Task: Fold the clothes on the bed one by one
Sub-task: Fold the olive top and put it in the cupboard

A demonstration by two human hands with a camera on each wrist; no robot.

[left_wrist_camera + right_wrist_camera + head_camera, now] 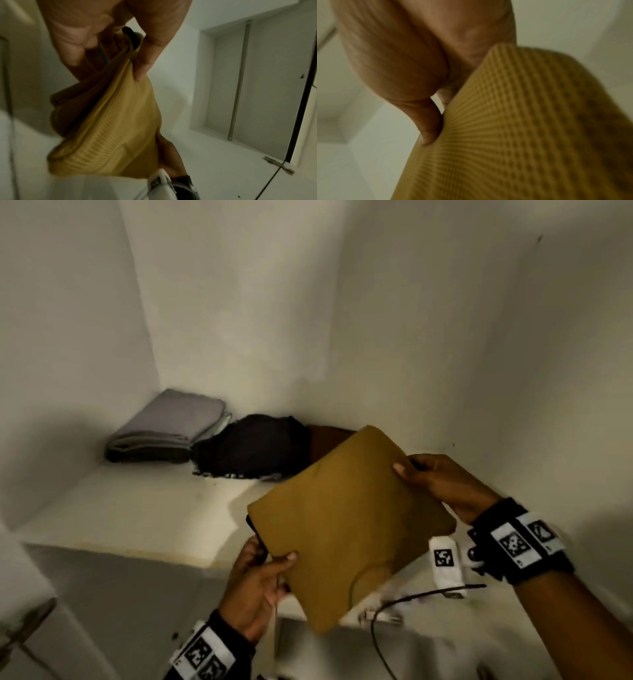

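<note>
— Where is the mustard garment (346,522) right now?

— Folded into a flat square and held up in the air in front of a white shelf (137,508), tilted so one corner points toward the back wall. It touches nothing but the two hands.

— How is the left hand (257,580) set?

— It comes up from below at the near left corner. The thumb lies flat across the top face, and the fingers curl under the edge, so it pinches the fold. In the left wrist view the thumb (145,65) presses into the ribbed cloth while the palm wraps the bunched layers.

— And the right hand (442,481)?

— It reaches in from the right, wrist bent, and grips the far right edge. The thumb sits on top near the corner, with the fingers behind the cloth. The right wrist view shows one fingertip (428,134) pushed against the waffle weave.

— Anything already on the shelf?

— A folded grey piece (164,429) lies at the back left corner. Just beside it sits a dark bundle (253,446), and a brown item (325,440) shows behind the raised garment.

— What about the wrists?

— Both carry black bands with printed square markers (513,542). A thin black cable (394,611) loops below the garment.
</note>
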